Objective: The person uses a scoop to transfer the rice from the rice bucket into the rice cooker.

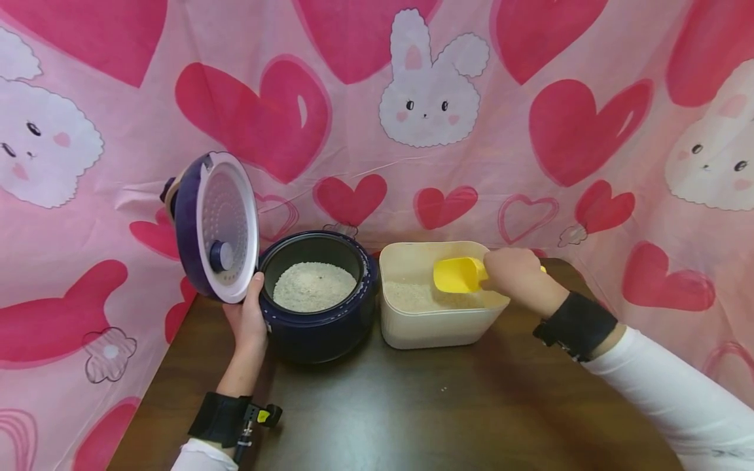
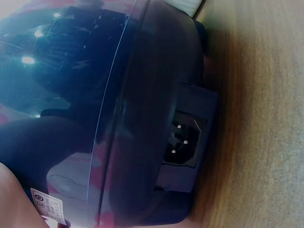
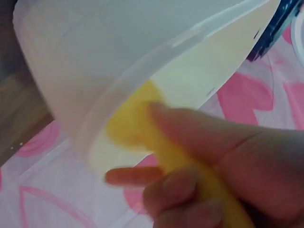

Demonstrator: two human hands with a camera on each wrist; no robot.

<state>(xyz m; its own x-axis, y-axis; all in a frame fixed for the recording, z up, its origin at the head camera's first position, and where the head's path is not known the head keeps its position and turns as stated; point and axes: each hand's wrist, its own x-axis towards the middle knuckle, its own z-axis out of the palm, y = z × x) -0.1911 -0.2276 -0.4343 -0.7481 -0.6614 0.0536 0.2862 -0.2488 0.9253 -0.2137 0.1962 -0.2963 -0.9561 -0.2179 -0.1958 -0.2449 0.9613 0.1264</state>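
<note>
A dark blue rice cooker [image 1: 321, 337] stands on the table, its pot holding a mound of white rice [image 1: 315, 286]. Its lid [image 1: 226, 229] stands raised at the left, pale inner side facing the pot. My left hand [image 1: 246, 320] holds the lid at its lower edge, thumb in front and fingers partly hidden behind it. My right hand [image 1: 518, 278] grips the handle of a yellow scoop [image 1: 459, 275], with fingers wrapped round it in the right wrist view. The scoop is inside the mouth of a cream bin [image 1: 436, 329], above the rice [image 1: 409, 297] there.
The bin stands right beside the cooker on the dark wooden table [image 1: 377, 418]. A pink cloth [image 1: 365, 144] with hearts and rabbits hangs close behind. A power socket [image 2: 183, 140] shows on the cooker's side. Several stray grains lie in front of the bin.
</note>
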